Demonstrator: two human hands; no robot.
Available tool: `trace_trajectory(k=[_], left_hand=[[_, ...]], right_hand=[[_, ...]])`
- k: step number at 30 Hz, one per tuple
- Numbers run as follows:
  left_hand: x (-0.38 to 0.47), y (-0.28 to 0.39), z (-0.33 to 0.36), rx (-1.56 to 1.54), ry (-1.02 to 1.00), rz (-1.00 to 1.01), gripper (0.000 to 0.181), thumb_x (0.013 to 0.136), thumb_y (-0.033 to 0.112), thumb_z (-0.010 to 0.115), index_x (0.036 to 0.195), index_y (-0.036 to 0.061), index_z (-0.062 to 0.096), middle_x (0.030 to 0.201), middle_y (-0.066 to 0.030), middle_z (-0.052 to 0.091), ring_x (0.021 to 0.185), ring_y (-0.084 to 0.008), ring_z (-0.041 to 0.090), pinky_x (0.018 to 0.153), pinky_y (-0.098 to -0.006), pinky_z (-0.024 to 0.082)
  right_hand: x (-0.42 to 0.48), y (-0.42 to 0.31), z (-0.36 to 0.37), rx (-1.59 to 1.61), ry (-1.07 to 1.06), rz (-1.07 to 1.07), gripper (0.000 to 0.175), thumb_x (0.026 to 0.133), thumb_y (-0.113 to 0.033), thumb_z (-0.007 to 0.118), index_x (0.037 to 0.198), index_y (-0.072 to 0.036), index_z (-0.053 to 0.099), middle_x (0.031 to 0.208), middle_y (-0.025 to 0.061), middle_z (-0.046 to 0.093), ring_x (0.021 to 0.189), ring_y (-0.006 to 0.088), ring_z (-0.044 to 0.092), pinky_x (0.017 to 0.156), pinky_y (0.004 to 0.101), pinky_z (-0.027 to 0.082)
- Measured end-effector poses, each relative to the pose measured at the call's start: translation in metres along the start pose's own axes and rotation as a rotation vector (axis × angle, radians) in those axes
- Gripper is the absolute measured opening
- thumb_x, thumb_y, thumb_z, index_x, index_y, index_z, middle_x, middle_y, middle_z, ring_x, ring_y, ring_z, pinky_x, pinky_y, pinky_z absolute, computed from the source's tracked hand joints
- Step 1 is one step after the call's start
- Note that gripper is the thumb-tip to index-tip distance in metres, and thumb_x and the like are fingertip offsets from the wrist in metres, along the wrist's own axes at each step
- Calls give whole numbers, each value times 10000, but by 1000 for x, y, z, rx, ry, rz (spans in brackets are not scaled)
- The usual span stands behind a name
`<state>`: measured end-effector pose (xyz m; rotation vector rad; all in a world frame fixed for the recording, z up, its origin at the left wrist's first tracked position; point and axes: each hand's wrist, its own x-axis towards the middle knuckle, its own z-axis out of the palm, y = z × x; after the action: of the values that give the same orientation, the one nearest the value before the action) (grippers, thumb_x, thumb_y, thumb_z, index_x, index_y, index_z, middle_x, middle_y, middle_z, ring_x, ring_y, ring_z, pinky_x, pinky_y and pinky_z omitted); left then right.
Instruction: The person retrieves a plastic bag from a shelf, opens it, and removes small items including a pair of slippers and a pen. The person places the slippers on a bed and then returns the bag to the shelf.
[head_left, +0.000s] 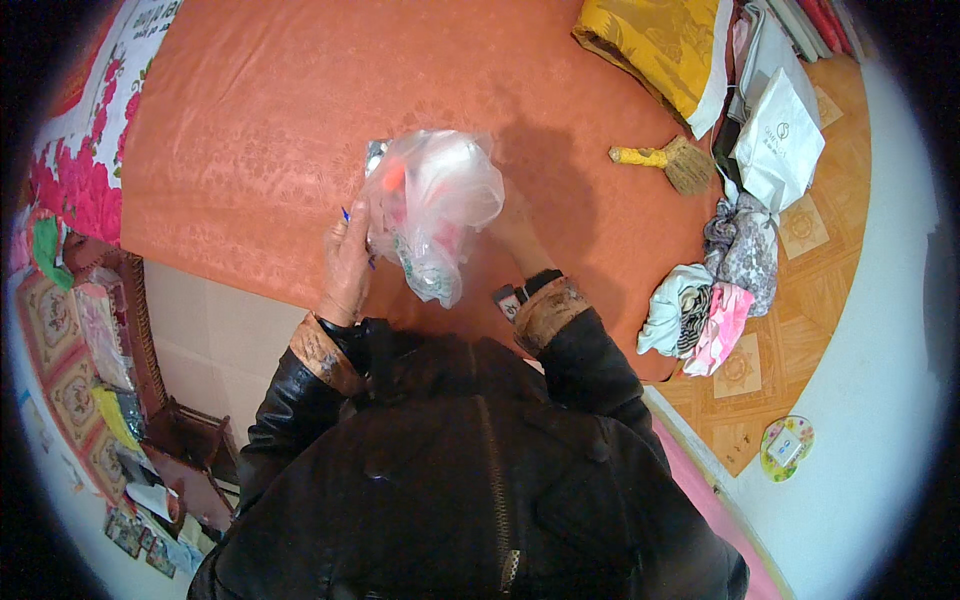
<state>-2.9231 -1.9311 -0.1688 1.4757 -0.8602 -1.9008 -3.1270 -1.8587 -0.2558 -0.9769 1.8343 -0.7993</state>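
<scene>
A thin translucent plastic bag (442, 187) is held up in front of me, over a reddish-orange patterned cover (300, 97). Orange and pink items show blurrily through its film, and a dark-and-white corner sticks out at its upper left. My left hand (347, 251) grips the bag's left side, thumb upward. Blue ends of a slim item (346, 214), possibly a pen, stick out on both sides of that hand. At the bag's right side is my right hand (517, 225), blurred, its fingers hidden behind the film.
A yellow-handled brush (660, 159) lies right of the bag, below a folded gold cloth (652, 45). Along the right edge are a white paper bag (780, 142) and bundled clothes (697, 315). Floral fabric (82, 180) covers the far left. A wooden-framed sofa (75, 337) stands lower left.
</scene>
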Motion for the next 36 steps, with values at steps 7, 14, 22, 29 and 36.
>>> trace_trajectory(k=[7, 14, 22, 29, 36], left_hand=[[1, -3, -7, -60, -38, -65, 292, 920, 317, 434, 846, 80, 589, 630, 63, 463, 534, -37, 391, 466, -200, 298], [-6, 12, -9, -261, -59, 11, 288, 917, 303, 439, 891, 44, 562, 692, 17, 523, 603, -66, 492, 496, -204, 382], [-35, 51, -12, -209, -86, 56, 273, 913, 231, 443, 1007, -1, 551, 857, -27, 575, 733, -84, 541, 606, -223, 458], [-58, 66, 2, 84, -243, 218, 258, 909, 205, 458, 1021, 4, 575, 909, -28, 582, 789, -83, 534, 678, -247, 463], [-108, 46, 41, 208, -777, -6, 280, 906, 250, 467, 1011, 14, 574, 906, -18, 592, 817, -93, 544, 707, -239, 448]], right_hand=[[-3, -1, 1, -29, -19, 64, 150, 806, -156, 583, 872, -21, 571, 735, 36, 573, 662, 126, 550, 596, 244, 443], [-33, -56, -37, 425, -43, 111, 145, 841, -145, 528, 755, -37, 575, 626, -1, 525, 581, 89, 505, 527, 212, 402], [-94, -144, -87, 574, 16, -31, 123, 837, -120, 522, 739, -62, 569, 631, -44, 489, 562, 45, 441, 503, 193, 353], [-148, -171, -93, 337, 71, -185, 98, 824, -96, 517, 772, -30, 568, 699, -5, 547, 616, 87, 493, 564, 218, 390], [-189, -188, -64, 155, 43, -419, 140, 832, -139, 506, 808, -9, 551, 708, 90, 552, 666, 166, 536, 596, 294, 421]])
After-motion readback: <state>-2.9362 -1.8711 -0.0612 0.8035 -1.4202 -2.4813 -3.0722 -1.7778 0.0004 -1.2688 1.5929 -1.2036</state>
